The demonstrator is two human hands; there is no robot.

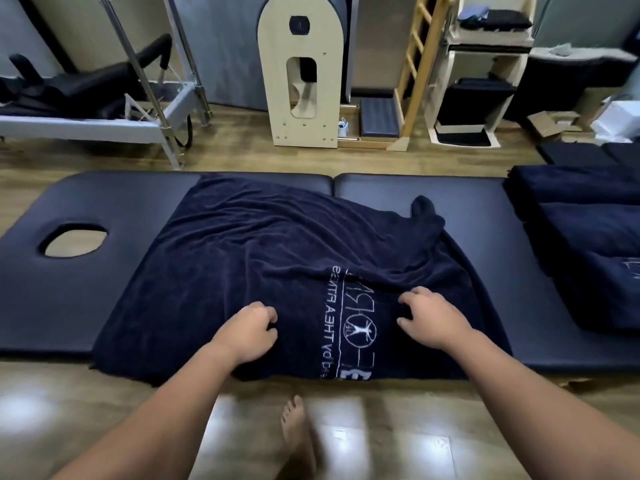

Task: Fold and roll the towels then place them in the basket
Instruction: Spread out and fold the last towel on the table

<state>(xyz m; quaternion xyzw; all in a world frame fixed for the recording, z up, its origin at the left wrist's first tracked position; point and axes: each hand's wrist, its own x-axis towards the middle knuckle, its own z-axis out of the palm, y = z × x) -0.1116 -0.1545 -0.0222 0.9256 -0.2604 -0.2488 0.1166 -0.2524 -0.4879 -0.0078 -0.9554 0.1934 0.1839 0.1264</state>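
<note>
A navy towel (263,258) with white lettering lies spread and wrinkled across the dark massage table (86,306). Its far right corner is bunched up, and its near edge hangs over the table's front. My left hand (247,332) sits on the towel near the front edge with its fingers curled into the cloth. To the right of the lettering, my right hand (429,315) grips a ridge of the fabric with curled fingers. No basket is in view.
Several more navy towels (588,244) lie piled on the table's right end. A face hole (74,239) opens at the table's left end. Exercise equipment and a wooden arch unit (303,71) stand behind. My bare foot (296,434) is on the wooden floor.
</note>
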